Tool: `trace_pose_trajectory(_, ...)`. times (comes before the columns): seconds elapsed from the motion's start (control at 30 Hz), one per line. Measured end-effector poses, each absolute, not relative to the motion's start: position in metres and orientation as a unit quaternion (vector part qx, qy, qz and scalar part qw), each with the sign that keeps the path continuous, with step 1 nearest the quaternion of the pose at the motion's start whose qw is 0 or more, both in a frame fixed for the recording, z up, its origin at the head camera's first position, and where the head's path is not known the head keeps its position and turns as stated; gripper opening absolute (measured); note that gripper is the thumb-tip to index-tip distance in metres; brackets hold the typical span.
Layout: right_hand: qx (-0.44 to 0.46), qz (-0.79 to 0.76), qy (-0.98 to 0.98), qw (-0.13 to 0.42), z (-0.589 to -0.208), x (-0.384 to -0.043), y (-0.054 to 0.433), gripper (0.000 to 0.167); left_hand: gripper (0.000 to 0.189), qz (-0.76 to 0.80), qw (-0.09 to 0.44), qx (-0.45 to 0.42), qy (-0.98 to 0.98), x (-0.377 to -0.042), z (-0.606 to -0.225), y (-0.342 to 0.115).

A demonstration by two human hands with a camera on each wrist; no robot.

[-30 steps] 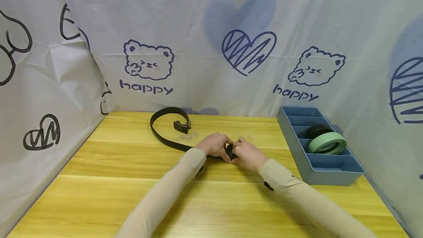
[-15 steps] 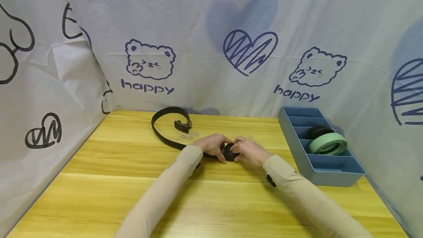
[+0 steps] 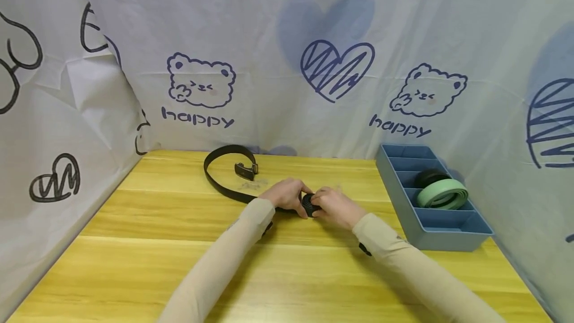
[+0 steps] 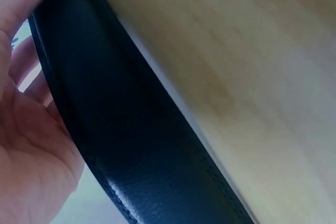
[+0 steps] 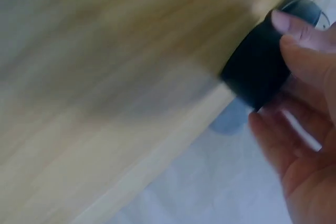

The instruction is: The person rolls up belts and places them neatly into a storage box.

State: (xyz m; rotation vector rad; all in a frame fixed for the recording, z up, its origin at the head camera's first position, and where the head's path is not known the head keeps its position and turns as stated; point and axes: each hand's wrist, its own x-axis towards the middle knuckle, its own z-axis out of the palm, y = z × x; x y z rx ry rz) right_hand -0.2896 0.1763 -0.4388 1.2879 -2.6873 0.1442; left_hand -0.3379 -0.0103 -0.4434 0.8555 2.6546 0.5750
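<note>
A black belt (image 3: 228, 193) lies on its edge across the table, curving round at the back left to its metal buckle (image 3: 244, 171). Its other end is wound into a tight coil (image 3: 308, 206) between the two hands. My left hand (image 3: 287, 195) holds the strap where it meets the coil; in the left wrist view the thumb crosses the front of the belt (image 4: 110, 93), with fingers behind it. From the right, my right hand (image 3: 336, 207) pinches the coil. In the right wrist view, thumb and fingers touch the dark roll (image 5: 257, 66); part of it is hidden.
A grey-blue divided box (image 3: 401, 203) stands at the right of the wooden table (image 3: 148, 263). In its compartments sit a green rolled belt (image 3: 432, 193) and a black rolled belt (image 3: 430, 177). A printed white cloth (image 3: 269, 98) hangs behind.
Both hands stay around the coil with small shifts of the fingers; the left thumb and fingers spread a little wider. The buckle end has hardly moved.
</note>
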Motion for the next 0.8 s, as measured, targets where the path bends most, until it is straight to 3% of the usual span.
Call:
trace_pose_trajectory(0.2,0.36,0.064,-0.93,0.046,-0.439,-0.286,0.165,0.017,0.068,0.198,0.147,0.289,0.925,-0.336,-0.444,-0.009)
trace_pose_trajectory(0.8,0.315,0.092,-0.943,0.053,-0.443,-0.287,0.161,0.021,0.069,0.195,0.152,0.29,0.925,-0.337,-0.443,-0.01)
